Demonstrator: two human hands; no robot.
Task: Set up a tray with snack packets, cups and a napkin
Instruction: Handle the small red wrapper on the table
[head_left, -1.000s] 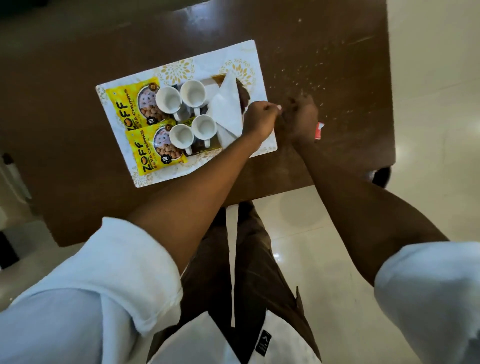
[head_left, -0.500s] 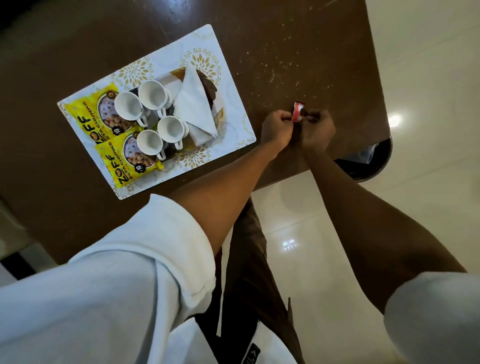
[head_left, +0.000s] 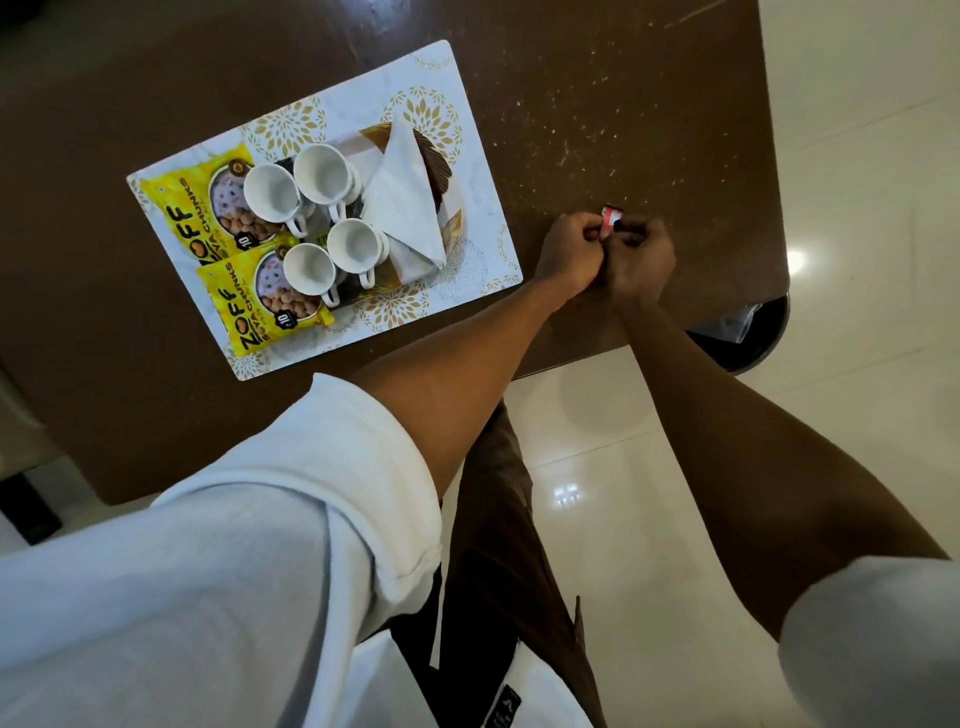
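Observation:
A white tray (head_left: 467, 130) with gold flower prints lies on the brown table (head_left: 623, 78). On it are two yellow snack packets (head_left: 176, 208), several white cups (head_left: 322, 171) and a folded white napkin (head_left: 405, 202). To the right of the tray, over the table near its front edge, my left hand (head_left: 569, 252) and my right hand (head_left: 641, 257) are pressed together. Both pinch a small red and white sachet (head_left: 609, 221) that sticks up between them.
A dark round bin (head_left: 748, 332) with a bag inside stands on the floor under the table's right front corner. White specks are scattered over the table to the right of the tray. Glossy white floor tiles (head_left: 857, 208) lie to the right and below.
My left hand left the tray's right edge and joined my right hand on the sachet. The sachet came up between both hands. My view has shifted, so the tray sits more to the left.

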